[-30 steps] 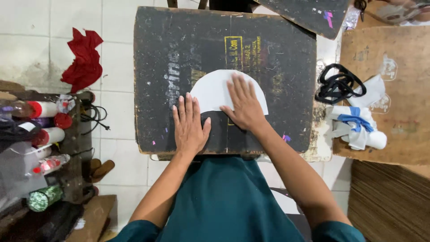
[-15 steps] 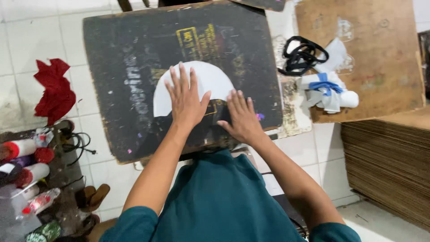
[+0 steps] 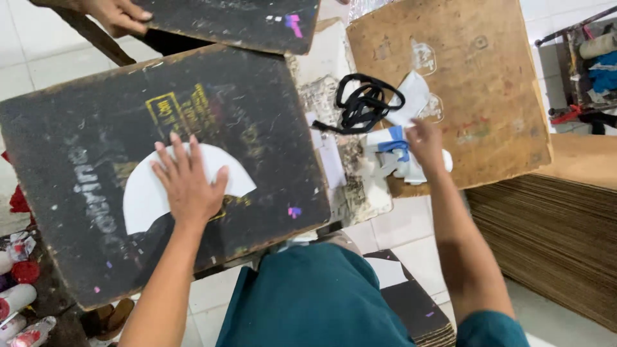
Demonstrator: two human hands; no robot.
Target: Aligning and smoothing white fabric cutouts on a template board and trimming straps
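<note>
Item: white fan-shaped sheet (image 3: 144, 193), lying flat on the black board (image 3: 96, 135), left of the board's centre and toward its near edge. A dark curved piece (image 3: 151, 234) is lying against the sheet's near edge.

Left hand (image 3: 187, 186): pressing palm-down on the white fan-shaped sheet, fingers spread apart and pointing toward the far edge of the black board; gripping nothing.

Right hand (image 3: 425, 144): reaching well away from the left hand, onto the near left corner of the brown board (image 3: 488, 96). It is resting on a small heap of white and blue items (image 3: 395, 157); whether the fingers are closing on one of them cannot be told.

Also on the brown board: a tangle of black cord (image 3: 363, 103) lying at its left edge, just beyond the heap, with a white scrap (image 3: 414, 96) touching it.

Between the two boards: a strip of worn, stained paper (image 3: 334, 160).

Far left corner: another person's hand (image 3: 116, 13) gripping the edge of a second black board (image 3: 238, 22).

Right of the brown board's near edge: a stack of corrugated cardboard sheets (image 3: 546, 238).

Beside the black board's near left corner: red and white containers (image 3: 19, 283).
</note>
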